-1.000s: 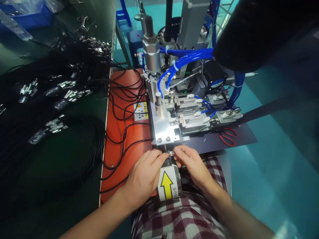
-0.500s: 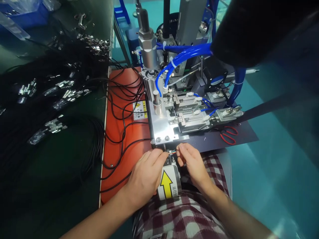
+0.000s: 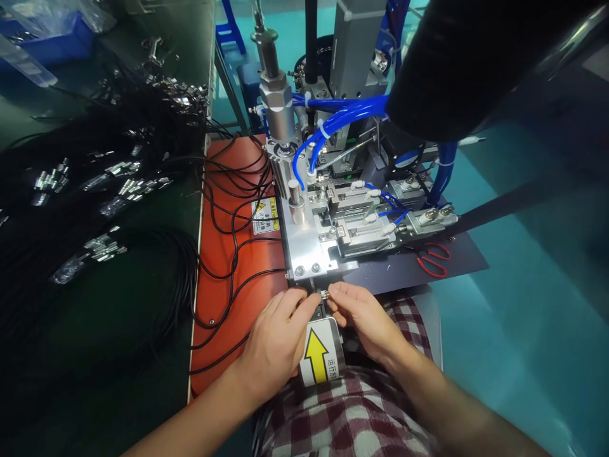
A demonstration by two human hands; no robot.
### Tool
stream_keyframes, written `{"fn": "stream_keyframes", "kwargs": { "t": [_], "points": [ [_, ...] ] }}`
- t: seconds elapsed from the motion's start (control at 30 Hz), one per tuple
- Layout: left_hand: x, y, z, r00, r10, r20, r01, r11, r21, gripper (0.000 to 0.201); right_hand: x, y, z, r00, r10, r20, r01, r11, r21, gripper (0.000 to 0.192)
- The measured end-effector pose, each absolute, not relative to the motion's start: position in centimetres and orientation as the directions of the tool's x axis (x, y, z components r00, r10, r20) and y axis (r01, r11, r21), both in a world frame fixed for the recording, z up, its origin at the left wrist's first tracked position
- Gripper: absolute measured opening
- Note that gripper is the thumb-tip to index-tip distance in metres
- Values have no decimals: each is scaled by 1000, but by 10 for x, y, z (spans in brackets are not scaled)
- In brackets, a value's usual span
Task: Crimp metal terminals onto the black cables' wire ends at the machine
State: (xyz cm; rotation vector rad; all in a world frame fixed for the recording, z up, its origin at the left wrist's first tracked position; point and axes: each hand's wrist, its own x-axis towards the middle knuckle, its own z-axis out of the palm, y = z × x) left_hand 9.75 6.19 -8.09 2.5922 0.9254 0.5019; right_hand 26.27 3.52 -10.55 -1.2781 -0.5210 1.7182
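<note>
Between my hands a short bundle of thin coloured wires (image 3: 325,294) shows at the end of a cable, just in front of the machine's bright metal plate (image 3: 304,251). My left hand (image 3: 280,333) pinches the cable side, its thumb and forefinger close to the wires. From the other side my right hand (image 3: 354,304) closes thumb and forefinger on the wire ends. The fingers cover most of the cable. Below them lies a white label with a yellow arrow (image 3: 316,355).
Black cables (image 3: 233,254) run across the orange board (image 3: 219,298) on the left. Bundles of cables with metal connectors (image 3: 102,244) lie on the dark table. Red-handled scissors (image 3: 432,260) rest at right, beside the machine's cylinders (image 3: 364,235) and blue air tubes (image 3: 352,111).
My right hand has come closer to the left, and its fingertips now meet the coloured wires. The view has shifted slightly.
</note>
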Motion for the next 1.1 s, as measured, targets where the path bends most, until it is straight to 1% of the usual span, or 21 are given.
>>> {"fn": "stream_keyframes", "kwargs": {
  "t": [0.17, 0.23, 0.33, 0.53, 0.6, 0.67, 0.73, 0.87, 0.97, 1.03, 1.1],
  "points": [
    [100, 61, -83, 735, 663, 143, 568, -717, 405, 35, 257, 35, -109, 72, 878, -473, -366, -418, -832, 39],
    [103, 59, -84, 730, 676, 103, 593, -701, 396, 37, 254, 35, -112, 89, 876, -473, -376, -411, -831, 38],
    [106, 59, -82, 714, 697, 62, 623, -674, 396, 37, 253, 35, -117, 71, 875, -478, -401, -414, -817, 38],
    [101, 58, -51, 663, 740, 115, 597, -615, 515, 33, 259, 35, -114, 14, 909, -416, -368, -383, -847, 39],
    [93, 48, -45, 622, 776, 105, 630, -576, 521, 33, 261, 35, -112, 21, 919, -394, -342, -364, -866, 41],
    [83, 33, -47, 560, 823, 90, 696, -527, 487, 36, 262, 35, -111, 36, 924, -380, -319, -350, -881, 43],
    [75, 17, -55, 498, 863, 83, 767, -483, 423, 42, 261, 35, -110, 49, 927, -372, -307, -340, -889, 44],
    [67, 0, -75, 442, 893, 82, 862, -448, 239, 51, 260, 37, -111, 62, 929, -365, -317, -328, -890, 41],
    [68, 1, -80, 415, 904, 103, 898, -425, 114, 49, 261, 37, -111, 48, 926, -374, -337, -337, -879, 37],
    [69, 5, -81, 409, 906, 106, 906, -417, 71, 47, 262, 37, -110, 33, 922, -385, -347, -351, -870, 36],
    [68, 8, -81, 417, 904, 98, 904, -423, 55, 47, 262, 38, -109, 21, 919, -394, -353, -362, -863, 36]
  ]
}}
